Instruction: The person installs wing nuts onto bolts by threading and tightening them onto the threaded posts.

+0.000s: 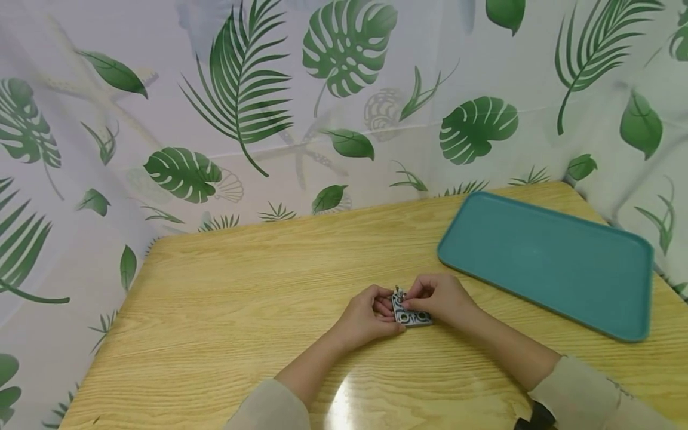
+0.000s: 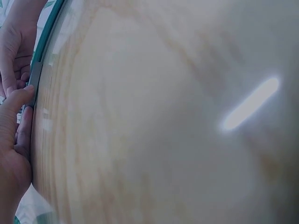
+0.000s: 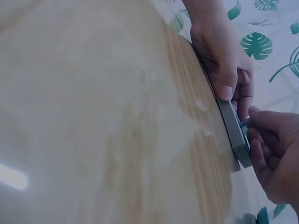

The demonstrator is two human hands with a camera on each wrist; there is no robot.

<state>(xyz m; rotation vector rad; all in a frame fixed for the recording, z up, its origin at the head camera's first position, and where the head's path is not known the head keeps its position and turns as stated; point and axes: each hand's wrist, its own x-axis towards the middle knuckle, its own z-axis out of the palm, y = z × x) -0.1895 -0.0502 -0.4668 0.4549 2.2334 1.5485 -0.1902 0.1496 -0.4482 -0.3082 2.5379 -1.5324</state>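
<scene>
A small, thick grey plate (image 1: 412,321) with round holes and a dark swirling pattern lies on the table between both hands. My left hand (image 1: 362,319) grips its left side, the thumb along the near edge and the other fingers behind. Small metal fittings (image 1: 399,294) stand up from the plate's far corner. My right hand (image 1: 443,297) bends over the plate from the right. In the right wrist view, thumb and forefinger of the right hand (image 3: 275,149) pinch a thin metal pin (image 3: 245,122) at the plate's face; the fingers hide most of it.
A teal rectangular tray (image 1: 548,257) lies on the right of the wooden table (image 1: 242,286). Behind the table hangs a leaf-patterned cloth (image 1: 344,119). A small black object (image 1: 534,418) shows beside the right sleeve at the near edge of the view.
</scene>
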